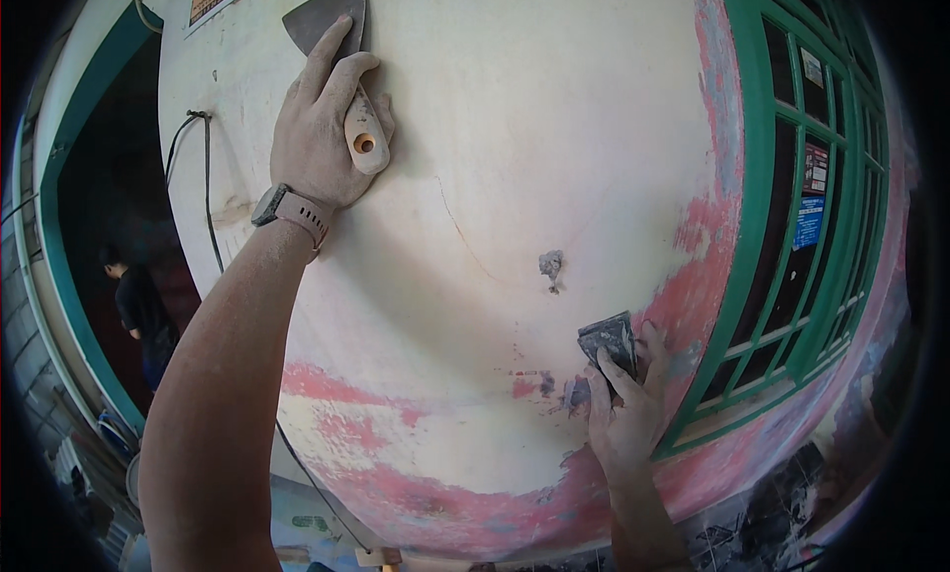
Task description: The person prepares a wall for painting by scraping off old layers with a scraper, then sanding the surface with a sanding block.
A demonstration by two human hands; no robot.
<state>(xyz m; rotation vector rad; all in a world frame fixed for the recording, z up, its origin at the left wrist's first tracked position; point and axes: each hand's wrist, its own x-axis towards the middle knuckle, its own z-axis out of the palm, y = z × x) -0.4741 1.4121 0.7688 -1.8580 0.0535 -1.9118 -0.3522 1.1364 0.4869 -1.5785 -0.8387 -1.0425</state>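
Observation:
High on the cream wall (554, 156), my left hand (317, 142) is wrapped round the handle of a putty knife (368, 142). The blade, broad and grey, points up, with my index finger stretched along it. Lower and to the right, my right hand (628, 414) grips a dark square pad (609, 340), smeared with pale dust; its exact kind is unclear. The pad is at the wall, beside the patch of pink paint. Between the hands are a thin crack (460, 234) and a rough grey patch (551, 267) in the plaster. Dust coats both hands.
On the right stands a green-framed window (752, 275) with bars and stickers. A dark doorway (109, 206) with a person (143, 310) inside is at the left. A black cable (209, 186) hangs on the wall. Pink paint (435, 493) shows along the lower wall.

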